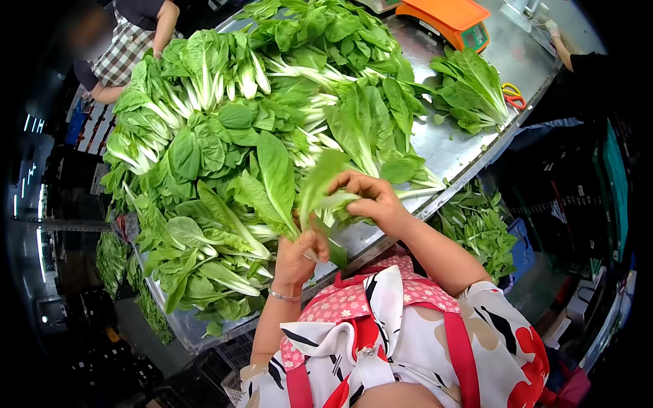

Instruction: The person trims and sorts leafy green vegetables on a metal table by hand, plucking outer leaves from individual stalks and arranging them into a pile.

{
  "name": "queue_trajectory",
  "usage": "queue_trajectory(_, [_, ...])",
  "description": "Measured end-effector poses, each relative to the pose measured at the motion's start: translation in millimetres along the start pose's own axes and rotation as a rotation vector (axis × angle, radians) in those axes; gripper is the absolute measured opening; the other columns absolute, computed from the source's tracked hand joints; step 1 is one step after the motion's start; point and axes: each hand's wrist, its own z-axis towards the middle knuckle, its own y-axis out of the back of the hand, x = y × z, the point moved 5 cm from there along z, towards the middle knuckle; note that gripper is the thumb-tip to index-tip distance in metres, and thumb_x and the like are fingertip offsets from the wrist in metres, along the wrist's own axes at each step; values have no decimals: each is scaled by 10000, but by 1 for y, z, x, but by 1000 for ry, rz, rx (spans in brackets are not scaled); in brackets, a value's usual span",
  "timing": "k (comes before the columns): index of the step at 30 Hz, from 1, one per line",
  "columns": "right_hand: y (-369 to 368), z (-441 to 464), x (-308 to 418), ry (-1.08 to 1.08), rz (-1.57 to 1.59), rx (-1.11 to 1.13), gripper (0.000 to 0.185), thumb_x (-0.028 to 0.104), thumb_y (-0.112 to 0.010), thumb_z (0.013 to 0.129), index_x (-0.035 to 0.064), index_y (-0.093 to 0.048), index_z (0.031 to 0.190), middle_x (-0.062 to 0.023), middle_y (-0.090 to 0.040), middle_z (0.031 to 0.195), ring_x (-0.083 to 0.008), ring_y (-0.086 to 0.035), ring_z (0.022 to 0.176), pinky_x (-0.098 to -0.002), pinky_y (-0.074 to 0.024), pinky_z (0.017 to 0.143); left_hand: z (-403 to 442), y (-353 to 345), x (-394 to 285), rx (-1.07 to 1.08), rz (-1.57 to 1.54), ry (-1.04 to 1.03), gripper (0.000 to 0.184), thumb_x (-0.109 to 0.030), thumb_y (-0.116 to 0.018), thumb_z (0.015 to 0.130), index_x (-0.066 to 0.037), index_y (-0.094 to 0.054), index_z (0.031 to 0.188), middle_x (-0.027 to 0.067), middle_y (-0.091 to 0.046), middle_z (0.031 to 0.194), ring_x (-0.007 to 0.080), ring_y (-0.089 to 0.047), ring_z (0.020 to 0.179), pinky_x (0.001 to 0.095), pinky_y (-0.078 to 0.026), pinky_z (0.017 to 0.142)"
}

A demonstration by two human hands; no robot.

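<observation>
My left hand point(300, 258) is closed around the pale stalk ends of a bunch of leafy greens point(277, 173), low over the table's near edge. To its right, my right hand point(377, 202) pinches a blurred green leaf point(321, 178) between thumb and fingers, close above the same bunch. Whether that leaf is still joined to the bunch I cannot tell. A big heap of similar greens with white stalks point(235, 234) spreads in front of both hands and to the left. A few longer-leaved heads point(360, 126) lie just beyond my right hand.
On the metal table point(425, 136) sit an orange scale point(449, 20), a separate bunch of greens point(469, 88) and red-and-yellow scissors point(515, 96). A person in a checked apron point(126, 51) stands far left; another person's gloved hand point(552, 28) is far right. More greens point(476, 231) lie below the table's right edge.
</observation>
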Motion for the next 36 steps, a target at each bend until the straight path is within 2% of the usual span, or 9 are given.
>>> queue_trajectory(1, [1,-6,-10,-227,333,-49,131,123,-568,719,25,-527,795,-91,-510,1052,-200,-487,955,-305,-365,839,2,-7,1,8,-4,5,352,-243,-611,794,-51,-441,1036,72,-517,714,166,-491,593,262,-389,465])
queue_trajectory(6, [3,-25,-21,-201,1005,-197,427,229,-547,742,-44,-488,1064,-209,-498,1125,-285,-510,1045,-405,-401,915,14,-5,22,-128,17,-14,246,-217,-565,834,-42,-493,991,70,-566,812,168,-537,752,288,-420,693])
queue_trajectory(11, [13,-35,-22,-253,755,-366,237,156,-545,816,3,-517,995,-93,-592,961,-153,-580,826,-272,-471,749,25,-33,25,-138,34,42,191,-169,-553,848,-24,-532,971,53,-571,875,126,-537,791,268,-422,706])
queue_trajectory(13, [15,-35,-20,-264,681,-359,220,131,-582,799,14,-515,973,-77,-590,943,-138,-571,823,-274,-465,749,27,-27,30,-68,68,82,261,-172,-555,840,-15,-522,1045,93,-522,1126,177,-507,1014,335,-428,862])
queue_trajectory(15, [12,-35,-13,-252,583,-411,240,111,-605,782,16,-513,982,-69,-588,935,-129,-565,821,-267,-462,744,28,-26,31,-132,68,60,197,-139,-597,814,-2,-545,947,57,-580,848,131,-549,747,258,-439,656])
queue_trajectory(23, [57,-82,-5,-225,247,-554,430,17,-660,710,18,-497,1109,-48,-587,945,-115,-552,834,-240,-445,767,27,-25,48,-113,317,52,146,-123,-587,815,-5,-525,875,86,-589,700,157,-578,632,293,-489,595])
queue_trajectory(26, [107,-141,5,-246,10,-679,410,8,-649,704,27,-528,1095,-44,-601,933,-109,-557,824,-237,-445,766,21,-17,33,-183,614,-76,138,-198,-473,900,-61,-458,905,-8,-416,574,96,-456,506,248,-451,504])
queue_trajectory(27, [124,-165,2,-257,-32,-722,426,11,-656,694,29,-529,1101,-43,-602,942,-110,-554,829,-242,-443,770,24,-17,30,-152,295,0,129,-205,-445,913,-78,-468,910,-46,-334,538,63,-356,467,222,-369,454])
queue_trajectory(36, [172,-378,-36,-556,-162,-1331,435,54,-662,690,23,-533,1105,-67,-598,966,-134,-549,863,-262,-421,768,44,1,23,-49,80,-2,120,-195,-475,897,-79,-490,873,-12,-317,556,97,-320,504,241,-328,513])
